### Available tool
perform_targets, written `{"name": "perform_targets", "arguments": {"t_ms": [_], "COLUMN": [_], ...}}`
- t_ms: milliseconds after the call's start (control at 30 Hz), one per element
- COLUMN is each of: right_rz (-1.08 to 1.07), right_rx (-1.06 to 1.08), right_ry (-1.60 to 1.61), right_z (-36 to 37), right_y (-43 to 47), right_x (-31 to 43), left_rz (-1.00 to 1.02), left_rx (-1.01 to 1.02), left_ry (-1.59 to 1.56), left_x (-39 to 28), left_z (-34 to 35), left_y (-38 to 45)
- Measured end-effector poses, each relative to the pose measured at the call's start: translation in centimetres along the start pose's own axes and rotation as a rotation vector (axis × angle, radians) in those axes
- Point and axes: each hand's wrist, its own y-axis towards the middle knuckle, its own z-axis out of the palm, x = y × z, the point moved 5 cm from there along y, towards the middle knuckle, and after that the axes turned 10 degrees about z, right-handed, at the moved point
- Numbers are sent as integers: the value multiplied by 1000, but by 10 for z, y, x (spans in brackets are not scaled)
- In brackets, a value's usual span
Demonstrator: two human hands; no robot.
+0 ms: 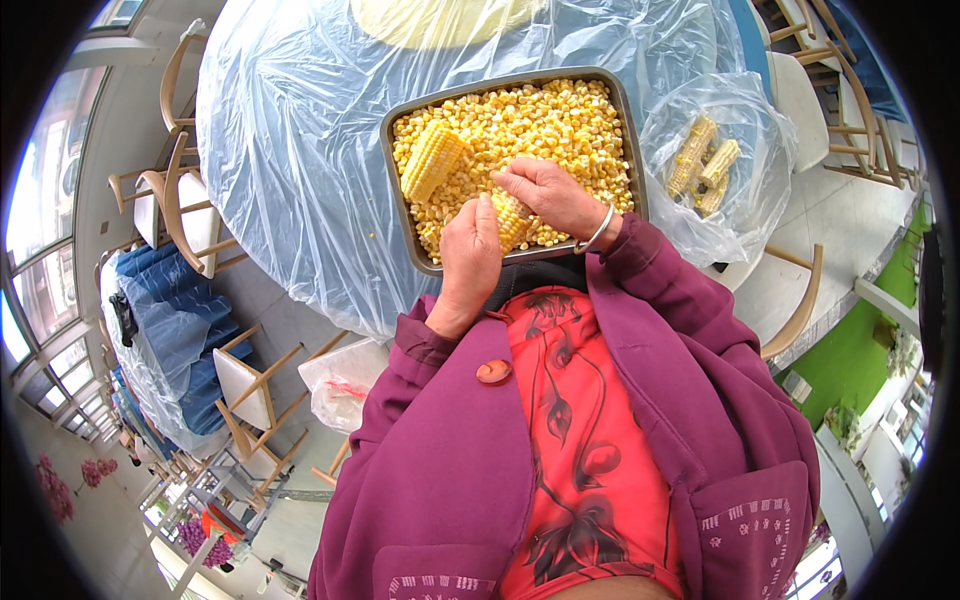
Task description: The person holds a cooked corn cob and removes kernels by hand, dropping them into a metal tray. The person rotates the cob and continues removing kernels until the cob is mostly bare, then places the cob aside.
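Observation:
A partly stripped ear of corn (pixel 513 223) is held between my two hands over a metal tray (pixel 636 142). My left hand (pixel 471 244) grips its near side, thumb along the kernels. At the far end, my right hand (pixel 551 196) curls its fingers around the bared part of the cob; a bracelet circles that wrist. Loose yellow kernels (pixel 540 112) fill the tray. On top of them, at the left, lies another piece of corn (pixel 433 161) with its rows of kernels on. My palms hide part of the held ear.
The tray rests on a round table covered with clear plastic film (pixel 300 150). To its right, a clear plastic bag (pixel 739 232) holds several stripped cobs (pixel 690 154). A few kernels lie on the film. Wooden chairs (pixel 176 210) stand around the table, and a second covered table (pixel 165 337) is at left.

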Motion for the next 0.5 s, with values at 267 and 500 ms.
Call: {"name": "perform_targets", "arguments": {"t_ms": [267,500], "right_rz": [175,-316], "right_rx": [75,-160], "right_ry": [186,-59], "right_z": [-8,-18], "right_y": [5,7], "right_x": [-8,14], "left_rz": [-223,-777], "left_rx": [84,203], "left_ry": [-340,-1093], "left_x": [-4,8], "left_z": [3,25], "left_y": [-1,0]}}
